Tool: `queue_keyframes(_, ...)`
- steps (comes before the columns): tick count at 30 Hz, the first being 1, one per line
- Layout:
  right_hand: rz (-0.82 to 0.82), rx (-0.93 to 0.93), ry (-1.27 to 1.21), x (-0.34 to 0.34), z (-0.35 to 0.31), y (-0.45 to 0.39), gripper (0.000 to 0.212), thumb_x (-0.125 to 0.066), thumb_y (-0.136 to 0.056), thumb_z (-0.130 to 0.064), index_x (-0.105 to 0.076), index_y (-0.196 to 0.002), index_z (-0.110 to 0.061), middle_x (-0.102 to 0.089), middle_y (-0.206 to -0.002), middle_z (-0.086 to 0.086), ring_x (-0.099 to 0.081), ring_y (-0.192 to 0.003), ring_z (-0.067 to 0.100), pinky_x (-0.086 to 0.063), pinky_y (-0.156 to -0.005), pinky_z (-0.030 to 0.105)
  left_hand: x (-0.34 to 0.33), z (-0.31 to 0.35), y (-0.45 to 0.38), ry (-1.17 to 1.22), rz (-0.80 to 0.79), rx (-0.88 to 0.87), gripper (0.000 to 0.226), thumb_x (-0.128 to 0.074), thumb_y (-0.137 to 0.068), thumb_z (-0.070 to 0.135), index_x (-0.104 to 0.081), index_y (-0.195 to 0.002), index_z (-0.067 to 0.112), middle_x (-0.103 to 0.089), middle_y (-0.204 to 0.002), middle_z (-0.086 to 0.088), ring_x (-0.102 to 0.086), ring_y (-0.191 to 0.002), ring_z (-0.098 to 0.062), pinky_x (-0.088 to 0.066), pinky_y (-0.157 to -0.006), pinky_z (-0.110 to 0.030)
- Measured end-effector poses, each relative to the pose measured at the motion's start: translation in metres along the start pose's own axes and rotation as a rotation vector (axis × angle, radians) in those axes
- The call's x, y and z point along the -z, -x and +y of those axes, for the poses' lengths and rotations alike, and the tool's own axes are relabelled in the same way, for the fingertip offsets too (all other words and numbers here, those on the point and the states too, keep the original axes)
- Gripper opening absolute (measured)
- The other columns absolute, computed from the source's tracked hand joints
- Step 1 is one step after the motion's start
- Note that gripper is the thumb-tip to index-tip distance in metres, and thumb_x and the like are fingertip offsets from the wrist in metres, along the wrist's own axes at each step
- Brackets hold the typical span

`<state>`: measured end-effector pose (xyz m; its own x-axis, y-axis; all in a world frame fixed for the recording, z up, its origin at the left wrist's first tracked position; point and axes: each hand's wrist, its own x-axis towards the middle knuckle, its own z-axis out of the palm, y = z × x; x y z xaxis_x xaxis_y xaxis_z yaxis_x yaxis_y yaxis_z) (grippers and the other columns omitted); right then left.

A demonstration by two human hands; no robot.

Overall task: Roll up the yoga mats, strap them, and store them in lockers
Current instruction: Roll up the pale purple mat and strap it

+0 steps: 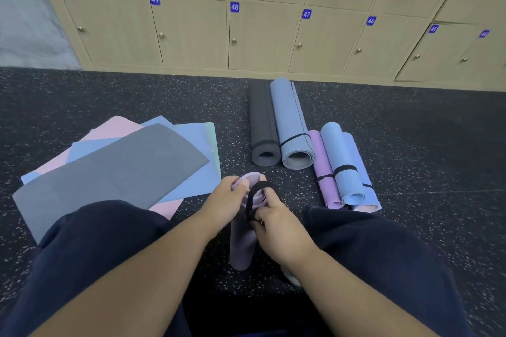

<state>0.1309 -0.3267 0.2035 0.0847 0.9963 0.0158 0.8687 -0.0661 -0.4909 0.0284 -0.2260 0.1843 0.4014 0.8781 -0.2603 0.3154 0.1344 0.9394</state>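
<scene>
Lockers [191,30] stood shut behind a dark floor [109,96]. Between the person's knees, the left hand [223,204] gripped a rolled lilac mat [242,241] near its top so it would not unroll. The right hand [276,223] pinched a black strap [253,194], stretched to slip over that end. Flat mats [115,164] waited on the left.

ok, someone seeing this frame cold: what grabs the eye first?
Centre foreground: the left hand steadies a rolled lilac mat while the right hand stretches a black strap over its far end. Left of that lies a fan of flat mats, grey on top; to the right, five rolled mats already strapped. Numbered lockers, all shut, line the back.
</scene>
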Motion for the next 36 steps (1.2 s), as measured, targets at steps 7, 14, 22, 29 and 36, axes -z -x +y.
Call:
queue_keyframes(7,-0.024,-0.024,0.055,0.003,0.005,-0.010,0.023,-0.050,-0.093,-0.017,-0.069,-0.088,-0.004,-0.043,-0.130,0.002,-0.045,-0.109,0.024,-0.043,-0.090,0.036,0.000,-0.001,-0.013,-0.003,-0.055,0.035,0.016,-0.043,-0.098,0.031,-0.057,-0.100,0.024,-0.062,-0.093,0.000,-0.055,-0.075,-0.015,-0.044,-0.074,-0.031)
queue_keyframes(14,-0.167,-0.050,0.093,0.004,0.003,-0.016,0.029,-0.044,-0.096,-0.017,-0.067,-0.111,-0.007,-0.028,-0.152,-0.008,-0.052,-0.112,0.022,-0.040,-0.088,0.028,0.003,0.002,-0.020,-0.231,-0.054,-0.022,0.026,-0.043,-0.099,0.027,-0.055,-0.123,0.027,-0.061,-0.116,0.002,-0.057,-0.102,-0.019,-0.045,-0.090,-0.035)
queue_keyframes(22,-0.162,-0.154,0.111,0.001,0.011,-0.017,0.038,-0.047,-0.092,-0.021,-0.053,-0.129,-0.011,-0.048,-0.137,-0.010,-0.059,-0.101,0.020,-0.033,-0.070,0.023,-0.001,0.002,-0.017,-0.266,-0.026,-0.085,0.028,-0.041,-0.099,0.026,-0.058,-0.121,0.023,-0.061,-0.114,-0.005,-0.057,-0.105,-0.023,-0.047,-0.096,-0.043)
queue_keyframes(29,-0.159,-0.116,0.092,0.013,0.005,-0.010,0.039,-0.046,-0.096,-0.021,-0.053,-0.133,-0.010,-0.017,-0.157,-0.018,-0.054,-0.116,0.019,-0.045,-0.091,0.029,0.002,0.003,-0.009,-0.430,-0.028,-0.255,0.035,-0.038,-0.102,0.029,-0.054,-0.133,0.027,-0.051,-0.130,0.006,-0.044,-0.121,-0.005,-0.033,-0.109,-0.030)
queue_keyframes(36,-0.130,-0.084,0.048,0.021,0.001,-0.006,0.028,-0.048,-0.096,-0.023,-0.067,-0.101,-0.004,-0.021,-0.157,-0.011,-0.056,-0.110,0.025,-0.045,-0.087,0.032,-0.001,-0.001,-0.008,-0.501,-0.094,-0.245,0.042,-0.033,-0.104,0.023,-0.037,-0.146,0.025,-0.047,-0.134,-0.001,-0.041,-0.117,-0.004,-0.025,-0.098,-0.014)
